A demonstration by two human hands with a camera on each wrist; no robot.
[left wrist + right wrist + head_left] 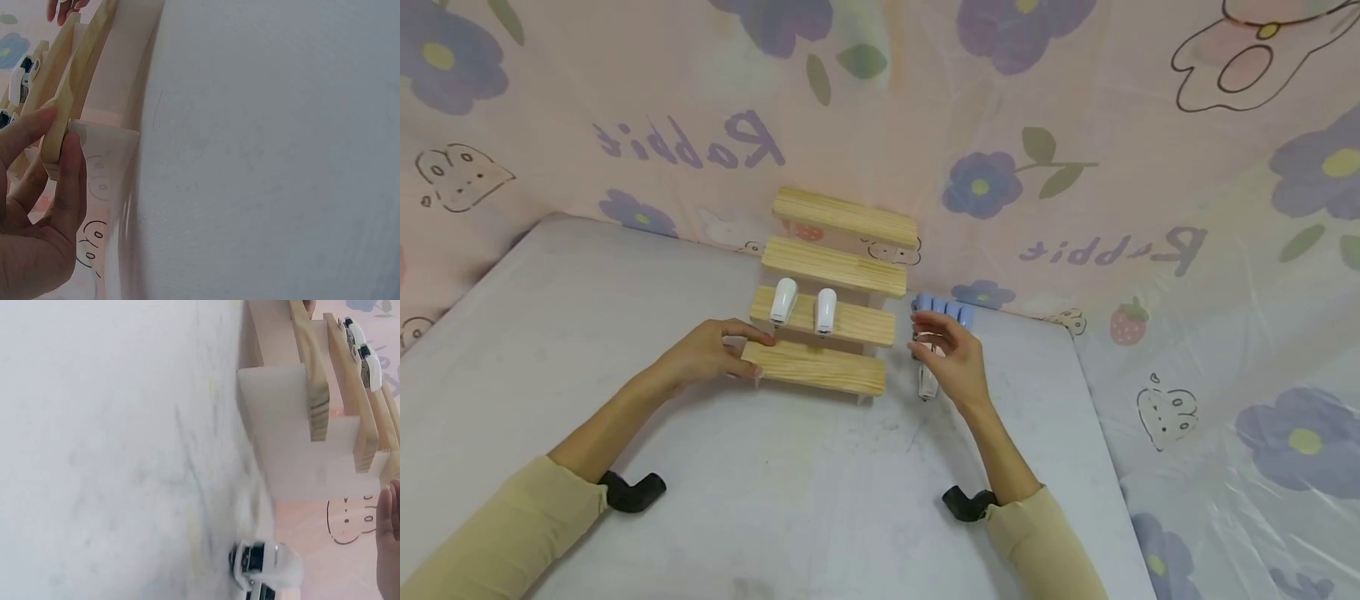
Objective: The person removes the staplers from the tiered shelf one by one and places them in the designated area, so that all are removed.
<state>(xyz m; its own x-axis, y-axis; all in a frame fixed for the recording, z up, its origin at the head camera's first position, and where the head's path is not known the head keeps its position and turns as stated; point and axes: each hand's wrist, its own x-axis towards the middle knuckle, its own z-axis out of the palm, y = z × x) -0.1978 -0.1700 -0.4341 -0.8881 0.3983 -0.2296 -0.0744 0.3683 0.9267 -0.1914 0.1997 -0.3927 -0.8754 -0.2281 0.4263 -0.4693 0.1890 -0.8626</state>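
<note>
A stepped rack with pale wooden shelf boards (pixel 814 367) on white side supports (pixel 275 394) stands at the back of the table. My left hand (pixel 703 358) pinches the left end of the lowest board, thumb on one face and fingers on the other. Two small white staplers, one on the left (pixel 784 302) and one on the right (pixel 826 312), sit side by side on the second board from the bottom. My right hand (pixel 953 362) hovers right of the rack with loosely bent fingers, nothing visible in them. Below it lies another white stapler (pixel 928 383), partly hidden by the hand.
Several light-blue objects (pixel 951 310) stand in a row behind my right hand, partly covered by it. A patterned curtain (pixel 880 125) hangs behind the white table (pixel 820 500). Black wrist mounts stick out at the left sleeve (pixel 638 492) and the right sleeve (pixel 966 503).
</note>
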